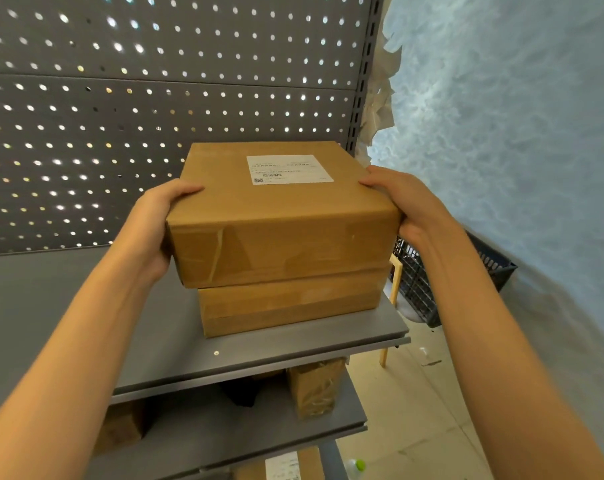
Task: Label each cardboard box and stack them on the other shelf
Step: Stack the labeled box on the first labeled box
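On the grey upper shelf (pixel 86 323), toward its right end, a cardboard box (pixel 280 220) is held on top of a second cardboard box (pixel 290 303); whether the two are fully in contact cannot be told, though no gap is seen along the near edge. A white printed label (pixel 288 169) is stuck on the top face of the upper box, and clear tape is seen across its near side. The upper box is set slightly left of the lower one, so that its left edge overhangs.

Both forearms are stretched forward and upward from the bottom corners of the view. The left hand (pixel 155 230) is clamped on the left side of the upper box, with the thumb laid over the top edge and the fingers hidden behind the side wall. The right hand (pixel 408 209) is gripped on the right side, thumb over the top edge, the remaining fingers concealed by the box.

Behind the boxes a grey perforated back panel (pixel 155 81) is seen. Below, on a lower shelf (pixel 224 434), brown parcels (pixel 314 389) are partly hidden by the upper shelf. At the bottom edge another labelled box (pixel 286 465) is cut off. To the right, a dark plastic crate (pixel 425 289) is partly covered by the right arm.
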`<move>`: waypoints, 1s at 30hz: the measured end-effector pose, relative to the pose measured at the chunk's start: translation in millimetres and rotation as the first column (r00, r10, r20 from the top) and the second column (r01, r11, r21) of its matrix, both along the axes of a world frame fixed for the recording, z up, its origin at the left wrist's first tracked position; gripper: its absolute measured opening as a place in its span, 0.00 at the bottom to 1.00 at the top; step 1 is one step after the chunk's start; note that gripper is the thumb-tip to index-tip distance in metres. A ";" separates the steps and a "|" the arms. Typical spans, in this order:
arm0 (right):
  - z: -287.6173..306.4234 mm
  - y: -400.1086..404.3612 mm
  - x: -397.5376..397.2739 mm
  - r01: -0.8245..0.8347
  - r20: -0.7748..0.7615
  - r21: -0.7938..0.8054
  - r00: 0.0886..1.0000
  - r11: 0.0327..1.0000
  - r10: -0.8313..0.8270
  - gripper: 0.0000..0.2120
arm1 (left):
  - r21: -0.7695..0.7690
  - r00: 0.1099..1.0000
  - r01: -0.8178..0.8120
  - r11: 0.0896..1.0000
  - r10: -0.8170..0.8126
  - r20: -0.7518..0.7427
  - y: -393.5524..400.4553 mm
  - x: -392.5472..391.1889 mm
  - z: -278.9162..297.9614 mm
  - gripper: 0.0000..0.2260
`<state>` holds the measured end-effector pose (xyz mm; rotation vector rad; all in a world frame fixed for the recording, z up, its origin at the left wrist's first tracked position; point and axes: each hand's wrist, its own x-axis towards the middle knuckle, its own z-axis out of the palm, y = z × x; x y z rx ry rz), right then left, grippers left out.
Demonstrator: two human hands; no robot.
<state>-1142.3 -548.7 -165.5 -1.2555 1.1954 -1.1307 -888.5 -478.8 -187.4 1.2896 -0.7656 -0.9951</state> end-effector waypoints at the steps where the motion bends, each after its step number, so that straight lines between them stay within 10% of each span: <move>1: 0.9 -0.8 0.7 -0.006 -0.002 0.010 1.000 1.000 0.006 0.04 | 0.004 1.000 0.003 1.000 -0.003 -0.005 -0.7 0.1 0.6 0.04; 11: -0.3 -6.6 -3.8 -0.007 0.046 0.039 0.999 0.999 0.005 0.07 | -0.011 1.000 0.007 1.000 -0.007 0.015 3.4 0.4 0.8 0.07; 16: 5.5 -3.2 -10.5 0.056 -0.127 -0.231 0.988 0.971 -0.087 0.19 | -0.081 0.952 -0.107 0.991 0.126 0.281 3.5 10.7 5.7 0.16; 22: 8.5 18.3 10.5 -0.182 -0.580 -0.611 0.765 0.770 -0.280 0.15 | -0.276 0.453 -0.180 0.944 0.329 0.829 29.9 16.9 15.6 0.14; 30: 12.2 61.0 81.5 -0.436 -0.693 -0.698 0.610 0.569 -0.384 0.12 | -0.409 0.065 -0.208 0.888 0.430 0.901 70.2 46.0 18.1 0.08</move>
